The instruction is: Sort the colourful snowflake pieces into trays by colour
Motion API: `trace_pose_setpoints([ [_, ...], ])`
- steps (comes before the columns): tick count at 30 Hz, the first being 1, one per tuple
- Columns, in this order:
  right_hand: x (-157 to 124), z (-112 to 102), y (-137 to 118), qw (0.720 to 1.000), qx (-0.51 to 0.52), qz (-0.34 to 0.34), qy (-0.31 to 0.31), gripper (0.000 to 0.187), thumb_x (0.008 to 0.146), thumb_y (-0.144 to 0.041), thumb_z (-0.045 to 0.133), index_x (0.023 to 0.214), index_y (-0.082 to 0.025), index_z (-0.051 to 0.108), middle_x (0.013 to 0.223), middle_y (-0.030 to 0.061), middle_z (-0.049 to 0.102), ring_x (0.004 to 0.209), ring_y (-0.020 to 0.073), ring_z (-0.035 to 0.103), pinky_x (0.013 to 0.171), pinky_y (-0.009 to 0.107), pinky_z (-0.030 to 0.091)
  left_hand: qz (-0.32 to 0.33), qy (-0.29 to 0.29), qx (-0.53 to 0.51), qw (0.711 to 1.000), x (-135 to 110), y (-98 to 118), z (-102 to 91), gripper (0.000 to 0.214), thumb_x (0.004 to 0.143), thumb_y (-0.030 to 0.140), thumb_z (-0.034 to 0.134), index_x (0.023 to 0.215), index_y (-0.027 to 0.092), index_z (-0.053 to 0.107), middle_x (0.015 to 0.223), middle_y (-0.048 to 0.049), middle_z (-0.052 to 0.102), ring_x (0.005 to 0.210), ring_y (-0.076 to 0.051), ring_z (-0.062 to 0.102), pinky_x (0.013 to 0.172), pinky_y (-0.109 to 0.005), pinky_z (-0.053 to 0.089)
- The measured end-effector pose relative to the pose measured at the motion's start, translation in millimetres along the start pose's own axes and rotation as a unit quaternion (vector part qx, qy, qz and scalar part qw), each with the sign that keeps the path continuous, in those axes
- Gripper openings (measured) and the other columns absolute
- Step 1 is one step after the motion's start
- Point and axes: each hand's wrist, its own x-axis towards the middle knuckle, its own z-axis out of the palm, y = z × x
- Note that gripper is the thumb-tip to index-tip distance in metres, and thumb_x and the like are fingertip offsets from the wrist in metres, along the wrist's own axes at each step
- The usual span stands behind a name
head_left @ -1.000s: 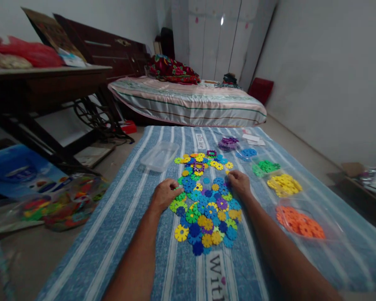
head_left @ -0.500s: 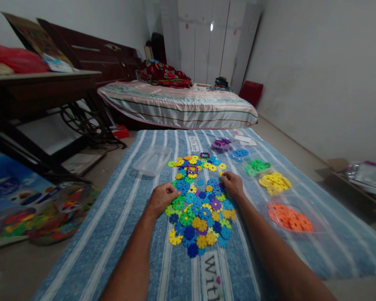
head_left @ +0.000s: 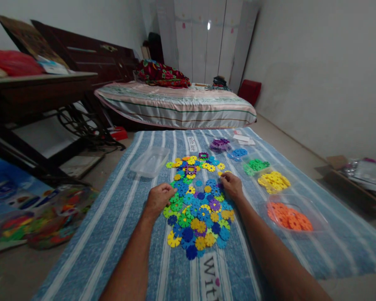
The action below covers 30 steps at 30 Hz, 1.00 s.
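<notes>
A pile of mixed-colour notched plastic discs (head_left: 203, 213) lies on the striped cloth in front of me. At its left edge is my left hand (head_left: 159, 200), thumb and fingers pinched together; what they hold, if anything, I cannot make out. My right hand (head_left: 232, 185) is at the upper right of the pile with its fingers closed, and a yellow notched disc (head_left: 219, 173) shows at the fingertips. Two purple square frame pieces, one nearer (head_left: 191, 169) and one farther (head_left: 203, 155), lie among the discs at the far end.
Clear containers along the right hold orange discs (head_left: 290, 216), yellow discs (head_left: 274, 182), green discs (head_left: 256, 166), blue discs (head_left: 239, 154) and purple pieces (head_left: 219, 144). A clear plastic box (head_left: 151, 161) sits at the left. Beyond the table is a bed (head_left: 175, 106); a sewing-machine table (head_left: 40, 81) stands left.
The whole view has shifted slightly. My left hand has drawn back a little to the left, away from the discs. My right hand stays in nearly the same place.
</notes>
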Motion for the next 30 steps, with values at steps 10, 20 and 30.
trace_pose_setpoints([
  [10,-11.4,-3.8,-1.5,1.0,0.011,0.013,0.001,0.033,0.075,-0.042,0.048,0.085,-0.02,0.069,0.066,0.0009,0.065,0.062,0.0172,0.059,0.063,0.027,0.043,-0.003,-0.027,-0.067,0.997,-0.3,-4.6,-0.6,0.03,0.057,0.041,0.068,0.073,0.016,0.065,0.056,0.0032,0.06,0.05,-0.013,0.055,0.045,-0.023,0.047],
  [20,-25.9,-8.6,-0.7,0.999,0.045,0.019,0.008,0.03,0.075,-0.041,0.051,0.085,-0.019,0.069,0.068,0.0031,0.067,0.066,0.0202,0.063,0.065,0.031,0.048,0.004,-0.033,-0.077,0.997,-4.7,-4.4,-0.1,0.031,0.06,0.038,0.066,0.08,0.014,0.067,0.055,0.0033,0.057,0.046,-0.009,0.05,0.042,-0.019,0.038],
  [30,-52.3,-15.1,-54.5,0.988,-0.045,-0.14,-0.042,0.029,0.084,-0.036,0.044,0.08,-0.02,0.068,0.076,0.0053,0.066,0.066,0.0168,0.058,0.064,0.026,0.042,0.002,-0.056,-0.107,0.993,-13.3,11.7,14.9,0.04,0.057,0.043,0.072,0.085,0.015,0.063,0.055,0.0051,0.054,0.047,-0.01,0.05,0.044,-0.021,0.042],
])
